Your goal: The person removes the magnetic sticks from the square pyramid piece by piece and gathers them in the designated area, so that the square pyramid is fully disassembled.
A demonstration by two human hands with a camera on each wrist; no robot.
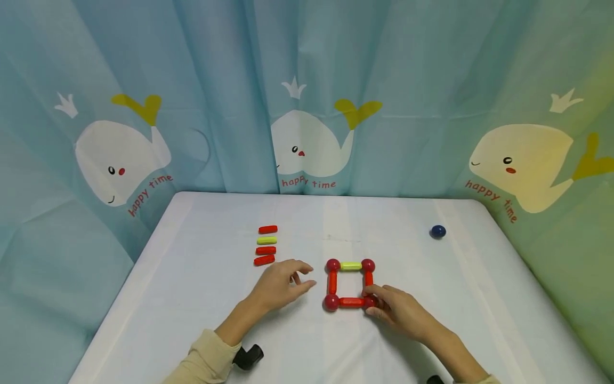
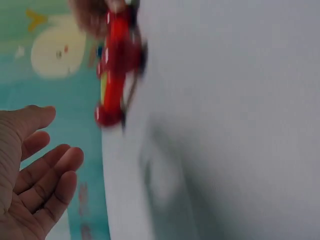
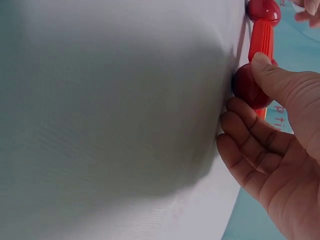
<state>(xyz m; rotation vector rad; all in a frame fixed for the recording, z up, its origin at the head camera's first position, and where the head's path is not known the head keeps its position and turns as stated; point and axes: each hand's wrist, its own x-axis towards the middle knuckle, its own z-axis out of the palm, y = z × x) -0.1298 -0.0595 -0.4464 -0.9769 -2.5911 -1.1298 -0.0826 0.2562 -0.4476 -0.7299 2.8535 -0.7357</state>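
Observation:
A square made of red rods, one yellow-green rod [image 1: 351, 265] and a dark red ball at each corner lies on the white table. My right hand [image 1: 400, 312] grips its near right corner ball [image 3: 247, 87], with the thumb on top and the fingers curled against the side. From that ball a red rod [image 1: 352, 302] runs left to another ball [image 1: 331, 302]. My left hand [image 1: 280, 285] is held left of the square, apart from it, thumb and fingers parted and nothing between them.
Left of the square, three loose red rods [image 1: 266, 250] and a yellow-green rod [image 1: 266, 240] lie in a column. A dark blue ball [image 1: 438, 231] sits at the back right of the table [image 1: 216, 213]. Behind hangs a whale-print curtain [image 1: 230, 80].

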